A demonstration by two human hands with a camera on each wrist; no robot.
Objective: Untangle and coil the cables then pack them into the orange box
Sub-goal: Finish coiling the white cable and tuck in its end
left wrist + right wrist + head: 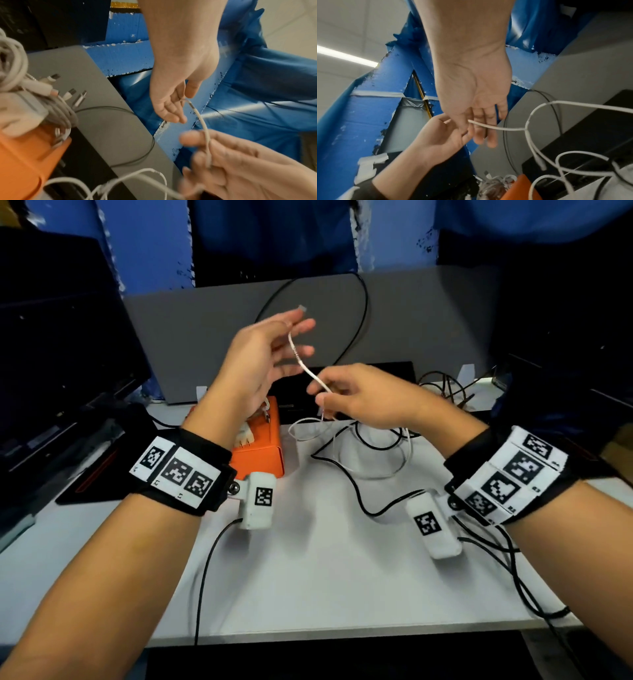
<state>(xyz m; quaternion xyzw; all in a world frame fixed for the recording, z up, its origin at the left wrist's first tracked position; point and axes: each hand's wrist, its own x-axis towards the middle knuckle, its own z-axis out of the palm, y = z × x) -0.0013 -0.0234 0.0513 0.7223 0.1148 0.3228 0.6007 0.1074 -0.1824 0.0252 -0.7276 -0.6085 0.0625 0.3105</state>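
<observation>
A: Thin white cable is up between your hands over the table, left hand loosely spread, plug end pinched at its fingertips.

B: Right hand pinches lower down. Wind even loops; the open orange plastic box sits just below your left hand.

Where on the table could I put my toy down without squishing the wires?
Bare white table lies near you, between the two forearms. Farther back is crowded: white cable and black cable loop beside the orange box.
</observation>
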